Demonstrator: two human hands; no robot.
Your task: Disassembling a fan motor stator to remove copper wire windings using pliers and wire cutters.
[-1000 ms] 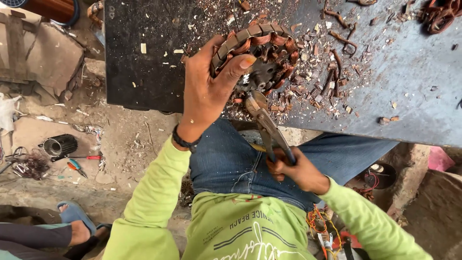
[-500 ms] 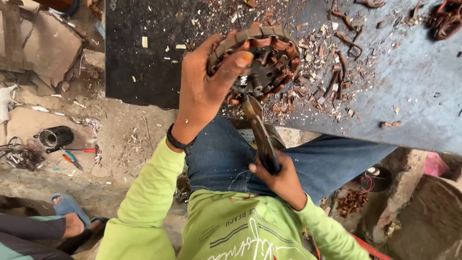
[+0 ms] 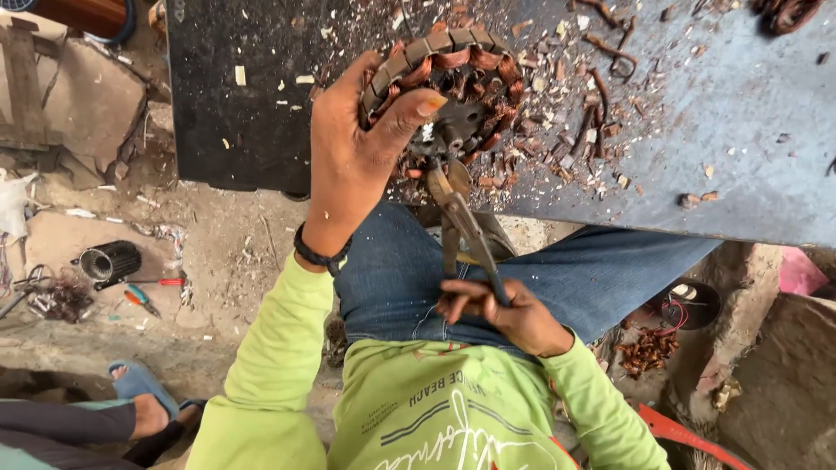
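A round motor stator (image 3: 448, 83) with copper windings stands on edge on a dark metal table (image 3: 714, 130). My left hand (image 3: 353, 148) grips its left rim, thumb hooked over the windings. My right hand (image 3: 501, 313) is closed on the handles of rusty pliers (image 3: 457, 218), down near my lap. The pliers' jaws reach up into the lower part of the stator, among the copper wire. I wear a lime-green long-sleeved shirt and blue jeans.
Bits of cut copper wire and scraps (image 3: 592, 96) litter the table around the stator. On the dirt floor at left lie a small black motor (image 3: 109, 261), red-handled tools (image 3: 152, 292) and a wire tangle. Another person's foot in a blue sandal (image 3: 139, 405) is at lower left.
My right hand has shifted right and lower on the pliers' handles. My left hand turned the stator a little, still gripping its rim. The camera view shifted.
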